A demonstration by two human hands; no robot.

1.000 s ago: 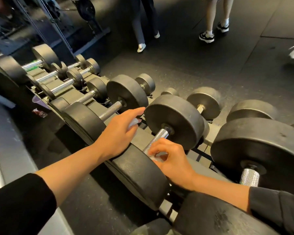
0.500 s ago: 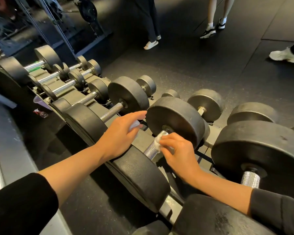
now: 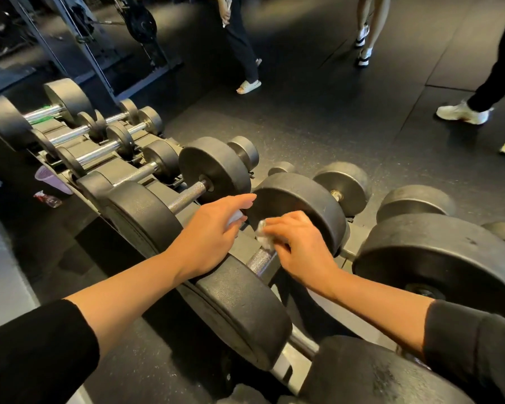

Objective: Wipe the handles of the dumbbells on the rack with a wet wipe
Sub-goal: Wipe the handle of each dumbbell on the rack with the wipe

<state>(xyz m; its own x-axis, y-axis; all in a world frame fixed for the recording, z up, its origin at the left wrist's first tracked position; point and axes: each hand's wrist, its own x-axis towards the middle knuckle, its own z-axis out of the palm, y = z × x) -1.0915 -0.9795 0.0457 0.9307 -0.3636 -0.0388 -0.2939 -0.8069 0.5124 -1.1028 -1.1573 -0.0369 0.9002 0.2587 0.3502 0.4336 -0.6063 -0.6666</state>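
The right hand (image 3: pixel 299 247) is pinching a crumpled white wet wipe (image 3: pixel 263 236) against the knurled silver handle (image 3: pixel 260 259) of a black dumbbell (image 3: pixel 301 205) lying on the rack (image 3: pixel 352 246). The left hand (image 3: pixel 213 231) is resting on the near weight plate (image 3: pixel 236 307), its grip curling around a small white object (image 3: pixel 234 218).

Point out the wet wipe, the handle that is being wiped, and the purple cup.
wet wipe (image 3: pixel 263 235): head view, on the white crumpled part left of the fingers.
handle (image 3: pixel 258 260): head view, on the bare ridged metal below the wipe.
purple cup (image 3: pixel 50 178): head view, on its side wall.
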